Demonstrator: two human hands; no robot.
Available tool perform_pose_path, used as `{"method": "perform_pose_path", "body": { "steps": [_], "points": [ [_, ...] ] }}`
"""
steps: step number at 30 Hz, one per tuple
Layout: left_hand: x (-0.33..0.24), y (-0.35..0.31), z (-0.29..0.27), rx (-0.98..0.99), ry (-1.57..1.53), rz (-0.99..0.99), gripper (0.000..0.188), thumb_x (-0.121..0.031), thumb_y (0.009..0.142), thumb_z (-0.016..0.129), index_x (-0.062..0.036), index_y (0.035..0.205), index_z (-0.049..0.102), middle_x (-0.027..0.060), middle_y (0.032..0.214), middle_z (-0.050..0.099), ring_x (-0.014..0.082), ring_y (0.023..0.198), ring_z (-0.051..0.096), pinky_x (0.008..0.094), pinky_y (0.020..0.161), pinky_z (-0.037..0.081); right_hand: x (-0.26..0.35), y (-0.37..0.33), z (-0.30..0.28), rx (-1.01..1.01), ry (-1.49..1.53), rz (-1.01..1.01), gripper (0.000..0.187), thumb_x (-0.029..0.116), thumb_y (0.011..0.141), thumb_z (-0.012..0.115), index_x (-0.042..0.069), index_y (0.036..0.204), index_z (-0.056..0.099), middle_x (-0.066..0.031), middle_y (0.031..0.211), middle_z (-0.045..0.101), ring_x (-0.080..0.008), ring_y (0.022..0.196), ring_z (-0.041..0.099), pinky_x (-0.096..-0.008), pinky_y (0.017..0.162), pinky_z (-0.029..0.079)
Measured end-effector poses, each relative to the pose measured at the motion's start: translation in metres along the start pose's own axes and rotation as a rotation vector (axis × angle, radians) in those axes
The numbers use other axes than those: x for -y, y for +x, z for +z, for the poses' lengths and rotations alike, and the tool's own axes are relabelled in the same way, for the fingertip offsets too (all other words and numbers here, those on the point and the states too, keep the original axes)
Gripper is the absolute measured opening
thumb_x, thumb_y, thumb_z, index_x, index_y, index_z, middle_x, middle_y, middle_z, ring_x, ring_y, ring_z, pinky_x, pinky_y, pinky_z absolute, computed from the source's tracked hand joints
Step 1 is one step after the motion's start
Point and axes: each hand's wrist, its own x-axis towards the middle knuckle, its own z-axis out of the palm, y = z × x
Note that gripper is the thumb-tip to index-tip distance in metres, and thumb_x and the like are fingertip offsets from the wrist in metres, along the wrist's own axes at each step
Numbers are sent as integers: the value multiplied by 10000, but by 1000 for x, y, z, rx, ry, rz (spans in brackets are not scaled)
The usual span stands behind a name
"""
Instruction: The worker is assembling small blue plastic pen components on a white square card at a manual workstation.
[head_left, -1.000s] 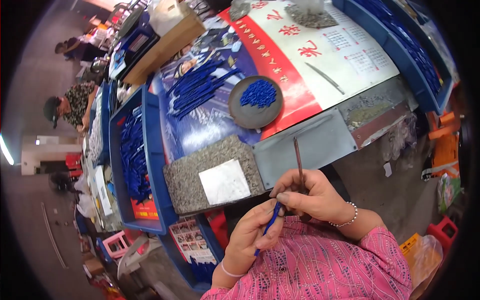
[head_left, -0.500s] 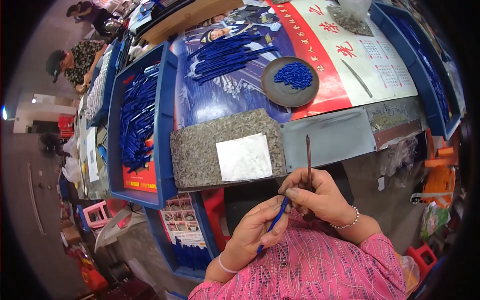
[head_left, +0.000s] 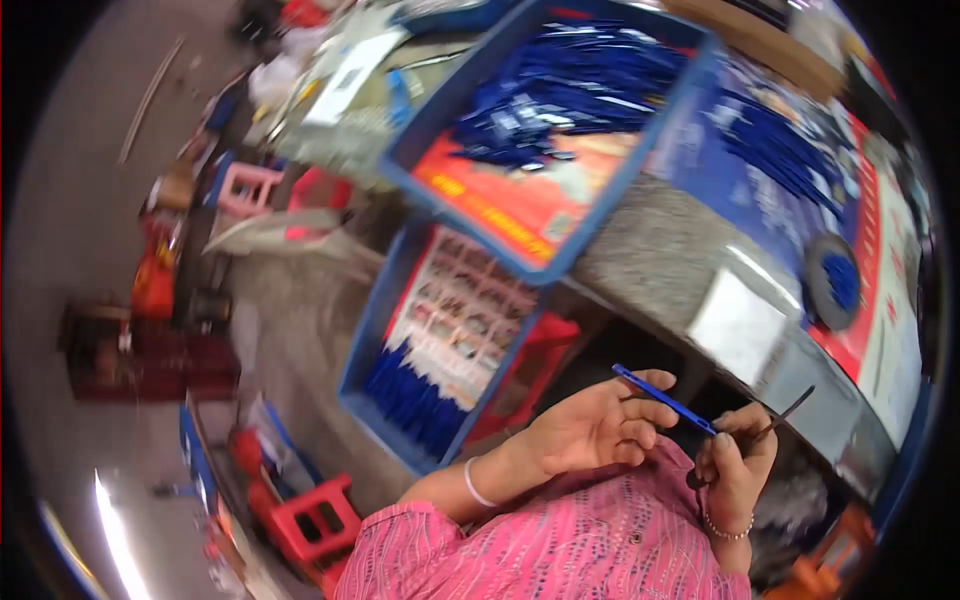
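Observation:
A narrow blue strip (head_left: 668, 400) slants between my two hands above my lap. My right hand (head_left: 738, 455) is closed, pinching the strip's lower end between thumb and finger. The same hand grips a slim dark rod (head_left: 792, 412), whose thin end points up and away; a dark knob shows below the palm. My left hand (head_left: 603, 425) lies palm up along the strip, fingers apart and loosely bent. The strip crosses by its upper fingers, and I see no firm grip there. Motion blur softens both hands.
At the table's left stands a blue tray (head_left: 600, 225) of blue strips. Below it, a second blue tray (head_left: 365, 385) holds more. A white pad (head_left: 738, 325) lies on a stone slab (head_left: 650, 235). Farther right sits a round dish (head_left: 815, 290) of blue pieces. Red stools (head_left: 325, 520) stand left.
The view has swung left, bringing the lower tray into the middle. My left fingers have spread from their hold on the strip. The strip now extends leftward from my right hand.

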Motion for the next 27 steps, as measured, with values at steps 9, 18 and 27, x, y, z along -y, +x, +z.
{"method": "perform_pose_path", "body": {
  "steps": [9,18,27],
  "points": [
    [-102,-127,-84,-704,1698,926,99,-62,833,595,1,895,641,76,871,609,182,824,587,292,740,459,-19,19,54,379,-365,6,196,140,809,653,19,851,504,-7,658,530,-59,542,481,-175,491,378],
    [-147,-207,-246,-1454,2506,423,83,-117,743,648,-55,768,598,112,775,578,300,805,580,426,663,460,-21,22,68,442,19,350,185,152,876,604,-18,846,538,-61,647,570,-77,476,465,-202,441,371],
    [-158,-188,-249,-1321,2427,474,189,-36,764,559,-36,950,590,146,973,603,316,941,580,429,787,478,-28,19,65,457,-11,364,266,241,878,602,-20,884,554,-71,616,558,-81,421,421,-202,397,332]
  ]
}}
